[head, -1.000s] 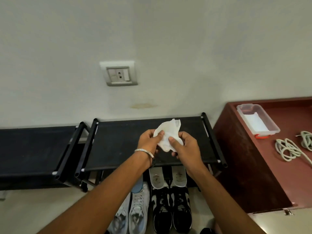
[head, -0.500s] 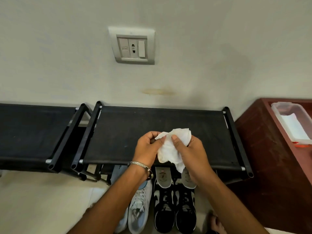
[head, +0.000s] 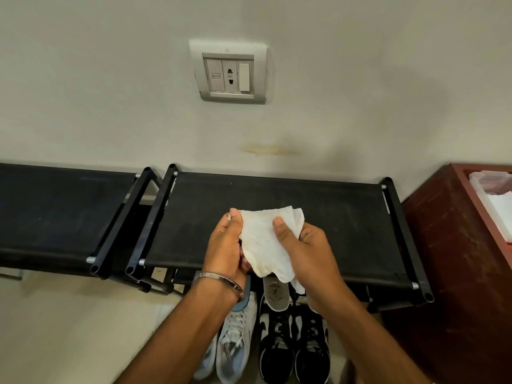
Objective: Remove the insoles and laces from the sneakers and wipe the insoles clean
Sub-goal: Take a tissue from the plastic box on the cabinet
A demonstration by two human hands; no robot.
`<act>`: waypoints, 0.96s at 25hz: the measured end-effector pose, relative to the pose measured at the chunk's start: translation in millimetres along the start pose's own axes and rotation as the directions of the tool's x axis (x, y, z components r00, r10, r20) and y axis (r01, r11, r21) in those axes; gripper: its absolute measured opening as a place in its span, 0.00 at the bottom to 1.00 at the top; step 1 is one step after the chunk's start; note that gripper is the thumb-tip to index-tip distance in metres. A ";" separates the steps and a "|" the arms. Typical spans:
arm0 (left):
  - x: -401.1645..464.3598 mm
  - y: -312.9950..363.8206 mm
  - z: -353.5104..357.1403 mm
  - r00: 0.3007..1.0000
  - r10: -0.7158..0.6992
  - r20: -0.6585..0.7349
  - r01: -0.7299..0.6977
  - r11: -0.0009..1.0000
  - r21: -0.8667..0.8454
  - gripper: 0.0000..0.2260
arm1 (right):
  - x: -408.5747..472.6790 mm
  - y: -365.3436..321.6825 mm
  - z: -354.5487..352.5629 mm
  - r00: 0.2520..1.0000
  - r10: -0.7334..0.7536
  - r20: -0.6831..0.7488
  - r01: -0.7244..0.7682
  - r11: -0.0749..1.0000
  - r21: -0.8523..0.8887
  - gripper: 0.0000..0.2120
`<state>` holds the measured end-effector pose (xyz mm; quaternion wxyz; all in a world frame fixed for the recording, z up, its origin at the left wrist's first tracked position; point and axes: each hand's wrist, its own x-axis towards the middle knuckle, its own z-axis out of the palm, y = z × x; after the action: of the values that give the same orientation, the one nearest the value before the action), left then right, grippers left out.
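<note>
White wipe (head: 266, 239), pinched by left hand (head: 224, 245), right hand (head: 307, 248)

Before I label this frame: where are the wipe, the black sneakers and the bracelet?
wipe (head: 264, 239), head view, middle of the sheet.
black sneakers (head: 277, 347), head view, left shoe's laces.
bracelet (head: 221, 279), head view, band on left wrist.

Left hand (head: 225, 246) and right hand (head: 310, 252) raised together, each grip pinching closed

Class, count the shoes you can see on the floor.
4: two white shoes below the left wrist, two black shoes beside them on the right; arms cover parts, so more may be hidden.
</note>
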<state>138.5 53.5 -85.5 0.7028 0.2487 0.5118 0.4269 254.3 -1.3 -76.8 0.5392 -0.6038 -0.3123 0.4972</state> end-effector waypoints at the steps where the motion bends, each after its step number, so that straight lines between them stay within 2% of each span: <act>1: 0.9 3.0 -0.8 1.000 0.000 0.017 -0.001 0.999 0.040 0.22 | 0.7 0.3 0.8 1.000 0.005 -0.017 -0.004 0.999 0.036 0.09; 3: -2.3 5.1 -1.3 0.993 -0.069 0.098 0.056 0.990 0.132 0.29 | 3.6 1.4 -1.1 0.998 -0.017 -0.059 0.022 0.997 0.078 0.11; 5: -7.8 -0.6 -1.1 0.985 -0.080 0.153 0.042 0.970 0.238 0.26 | 5.1 3.1 -0.2 0.998 -0.023 -0.061 0.029 0.995 0.091 0.13; 10: -3.0 -5.8 -6.4 0.985 0.169 0.048 -0.174 0.898 0.403 0.10 | -1.9 8.3 9.8 0.998 -0.028 -0.051 0.030 0.999 0.044 0.13; 12: -0.5 -3.0 -5.7 0.966 0.245 0.083 -0.255 0.850 0.461 0.09 | -1.7 7.0 6.3 0.992 -0.023 -0.120 0.033 0.996 0.082 0.12; 14: -0.8 -2.6 -5.1 0.959 0.268 0.088 -0.277 0.837 0.471 0.10 | -1.7 3.6 1.6 0.984 -0.012 -0.177 0.032 0.993 0.112 0.11; 16: 0.0 -4.0 -3.0 0.961 0.254 0.111 -0.276 0.844 0.460 0.11 | -3.8 1.5 -5.3 0.985 0.015 -0.172 0.008 0.992 0.129 0.11; 18: 0.5 -1.3 -1.5 0.965 0.214 0.154 -0.261 0.852 0.454 0.12 | -8.6 -0.6 -12.3 0.993 0.058 -0.104 -0.047 0.994 0.103 0.11; 20: -0.8 3.9 -0.8 0.966 0.104 0.238 -0.202 0.876 0.437 0.13 | -12.4 -2.6 -21.2 0.996 0.070 -0.056 -0.067 0.996 0.054 0.09; 22: -3.6 6.1 -2.7 0.939 0.016 0.342 -0.170 0.890 0.424 0.12 | -12.9 -5.4 -28.5 0.998 0.061 -0.022 -0.061 0.998 0.032 0.10; 24: -6.7 8.9 -6.4 0.912 0.030 0.408 -0.212 0.889 0.407 0.11 | -12.2 -9.1 -32.3 0.997 0.071 0.006 -0.071 0.997 0.022 0.10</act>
<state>128.7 51.8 -77.4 0.6869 0.5139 0.4278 0.2848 282.2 -21.4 -67.3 0.5269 -0.6073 -0.2865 0.5212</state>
